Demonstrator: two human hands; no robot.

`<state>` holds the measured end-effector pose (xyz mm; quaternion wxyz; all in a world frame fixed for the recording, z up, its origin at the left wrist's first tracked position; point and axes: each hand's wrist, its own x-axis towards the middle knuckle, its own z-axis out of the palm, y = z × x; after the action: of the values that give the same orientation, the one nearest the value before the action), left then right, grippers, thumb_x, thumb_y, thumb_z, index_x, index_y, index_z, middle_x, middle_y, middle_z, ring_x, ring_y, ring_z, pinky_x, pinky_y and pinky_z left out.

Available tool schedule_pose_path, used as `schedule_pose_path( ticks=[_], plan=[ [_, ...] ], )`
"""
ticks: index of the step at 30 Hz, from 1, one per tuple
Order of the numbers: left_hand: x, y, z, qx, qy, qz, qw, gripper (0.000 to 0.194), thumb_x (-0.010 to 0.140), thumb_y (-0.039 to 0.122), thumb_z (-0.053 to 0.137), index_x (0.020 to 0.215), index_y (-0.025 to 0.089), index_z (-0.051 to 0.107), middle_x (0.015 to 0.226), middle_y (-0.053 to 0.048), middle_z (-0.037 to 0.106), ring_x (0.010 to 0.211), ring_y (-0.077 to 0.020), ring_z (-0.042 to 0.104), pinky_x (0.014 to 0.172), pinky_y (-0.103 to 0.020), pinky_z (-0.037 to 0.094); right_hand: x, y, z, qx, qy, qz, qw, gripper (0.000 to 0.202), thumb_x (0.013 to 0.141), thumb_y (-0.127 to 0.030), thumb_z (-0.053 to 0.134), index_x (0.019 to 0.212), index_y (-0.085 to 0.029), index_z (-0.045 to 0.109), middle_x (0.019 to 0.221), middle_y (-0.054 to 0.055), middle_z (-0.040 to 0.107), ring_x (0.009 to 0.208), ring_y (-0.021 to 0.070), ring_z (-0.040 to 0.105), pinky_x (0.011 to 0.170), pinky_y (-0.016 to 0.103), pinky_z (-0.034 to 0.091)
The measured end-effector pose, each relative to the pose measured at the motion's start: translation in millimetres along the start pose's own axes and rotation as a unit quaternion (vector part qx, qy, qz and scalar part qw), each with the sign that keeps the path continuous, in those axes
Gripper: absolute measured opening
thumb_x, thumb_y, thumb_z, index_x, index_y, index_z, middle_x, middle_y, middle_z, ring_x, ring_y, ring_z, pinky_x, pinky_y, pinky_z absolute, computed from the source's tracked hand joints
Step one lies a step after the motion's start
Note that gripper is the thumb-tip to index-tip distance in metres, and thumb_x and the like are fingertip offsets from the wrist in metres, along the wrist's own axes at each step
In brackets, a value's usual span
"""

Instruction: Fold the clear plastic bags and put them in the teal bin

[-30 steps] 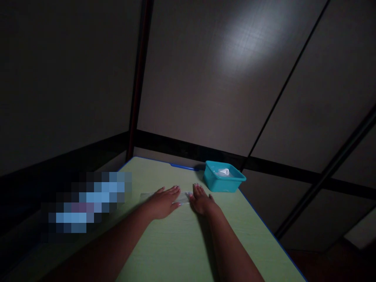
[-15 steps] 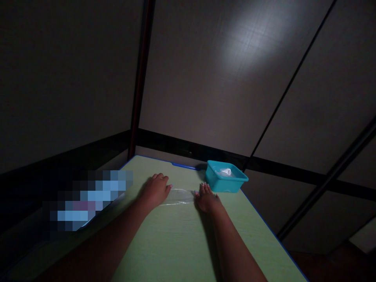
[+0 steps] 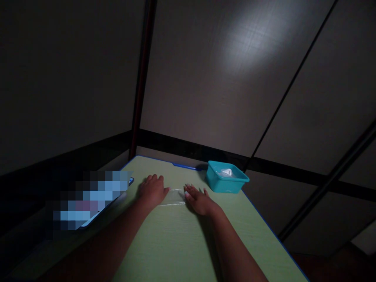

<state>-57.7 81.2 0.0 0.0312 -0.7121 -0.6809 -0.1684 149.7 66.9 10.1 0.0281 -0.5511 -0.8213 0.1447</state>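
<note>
A clear plastic bag (image 3: 174, 197) lies flat on the green table (image 3: 164, 243), between my two hands. My left hand (image 3: 152, 190) rests at the bag's left end, its thumb stretched out toward the plastic. On the other side, my right hand (image 3: 199, 199) lies palm down over the bag's right end with its fingers spread. Neither hand is closed round anything. Parts of the bag are hidden under the hands.
A turquoise basket (image 3: 227, 183) with clear plastic inside stands at the table's back right corner. At the left edge is a device with a pixelated screen (image 3: 102, 196). Wall panels (image 3: 199, 86) rise behind the table.
My right hand has slid left along the bag, closer to my left hand. My left hand has shifted slightly left.
</note>
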Motion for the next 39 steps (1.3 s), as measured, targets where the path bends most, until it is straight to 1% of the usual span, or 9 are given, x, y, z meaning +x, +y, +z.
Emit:
schedule_pose_path(
  ticks=[6,11,15,20,27,32,35,36,39],
  plan=[
    [1.5,-3.8,4.8,0.006,-0.009,-0.017,1.000,0.051,0.070,0.058,0.054,0.099,0.016,0.057,0.107,-0.014,0.056,0.107,-0.0291,0.044,0.084,-0.039,0.039,-2.6,-10.3,-2.1,0.005,-0.050,-0.011,0.999,0.059,0.090,-0.053,0.011,0.142,-0.027,0.007,0.149,0.002,0.005,0.136,0.0188,0.002,0.105,0.053,-0.006],
    [2.2,-5.9,7.0,-0.006,-0.014,0.003,1.000,0.044,0.070,0.055,0.055,0.090,0.016,0.061,0.105,-0.014,0.058,0.107,-0.0296,0.044,0.084,-0.040,0.039,-2.0,-11.8,-1.7,0.000,-0.065,-0.013,0.998,0.067,0.086,-0.061,0.015,0.142,-0.025,0.003,0.149,0.003,-0.002,0.136,0.0197,-0.002,0.104,0.055,-0.003],
    [4.0,-5.2,5.0,-0.048,-0.047,0.010,0.998,0.037,0.072,0.048,0.056,0.086,0.015,0.063,0.104,-0.015,0.060,0.108,-0.0317,0.046,0.084,-0.041,0.038,-3.1,-13.2,-2.5,-0.009,-0.079,-0.006,0.997,0.071,0.084,-0.064,0.015,0.142,-0.025,0.000,0.149,0.003,-0.007,0.136,0.0204,-0.005,0.104,0.055,-0.004],
    [8.0,-5.7,1.8,-0.109,-0.078,-0.006,0.991,0.024,0.074,0.037,0.057,0.087,0.017,0.059,0.090,-0.010,0.065,0.084,-0.0224,0.060,0.070,-0.029,0.042,-5.8,-16.6,-4.4,-0.006,-0.086,-0.001,0.996,0.072,0.084,-0.065,0.015,0.142,-0.026,-0.001,0.149,0.002,-0.008,0.136,0.0201,-0.008,0.104,0.054,-0.005],
    [10.6,-5.9,5.2,-0.239,-0.083,-0.039,0.967,0.019,0.074,0.025,0.059,0.091,0.021,0.053,0.074,0.000,0.064,0.056,-0.0121,0.058,0.052,-0.020,0.036,-5.8,-15.9,-3.3,0.002,-0.077,0.000,0.997,0.074,0.082,-0.067,0.017,0.141,-0.028,-0.004,0.149,0.001,-0.007,0.136,0.0201,-0.007,0.102,0.057,-0.006],
    [12.8,-4.1,7.3,-0.333,-0.097,-0.090,0.934,0.022,0.074,0.033,0.057,0.089,0.019,0.052,0.059,0.002,0.059,0.038,-0.0124,0.050,0.042,-0.022,0.033,-5.1,-17.2,-2.3,0.004,-0.075,0.007,0.997,0.066,0.086,-0.061,0.012,0.141,-0.029,-0.006,0.149,-0.001,-0.007,0.136,0.0194,-0.007,0.102,0.058,-0.008],
    [12.3,-0.6,0.6,-0.398,-0.108,-0.090,0.907,0.031,0.081,0.047,0.046,0.088,0.018,0.051,0.068,-0.002,0.062,0.042,-0.0120,0.053,0.043,-0.022,0.037,-5.0,-18.2,-2.0,0.009,-0.071,0.009,0.997,0.062,0.088,-0.057,0.008,0.141,-0.028,-0.007,0.149,-0.002,-0.007,0.136,0.0182,-0.007,0.102,0.059,-0.006],
    [12.1,0.6,-2.5,-0.441,-0.111,-0.088,0.886,0.036,0.083,0.051,0.040,0.091,0.018,0.050,0.075,-0.003,0.064,0.045,-0.0118,0.055,0.045,-0.022,0.040,-5.0,-18.5,-2.0,0.009,-0.071,0.009,0.997,0.062,0.088,-0.057,0.007,0.141,-0.028,-0.008,0.149,-0.002,-0.007,0.136,0.0180,-0.006,0.102,0.059,-0.006],
    [11.9,2.6,-9.6,-0.581,-0.131,-0.114,0.795,0.047,0.083,0.059,0.032,0.099,0.018,0.048,0.086,-0.007,0.064,0.052,-0.0120,0.058,0.053,-0.025,0.046,-5.0,-19.4,-2.6,0.007,-0.077,0.011,0.997,0.064,0.088,-0.057,0.007,0.141,-0.026,-0.009,0.149,-0.001,-0.007,0.136,0.0183,-0.007,0.102,0.059,-0.005]
  ],
)
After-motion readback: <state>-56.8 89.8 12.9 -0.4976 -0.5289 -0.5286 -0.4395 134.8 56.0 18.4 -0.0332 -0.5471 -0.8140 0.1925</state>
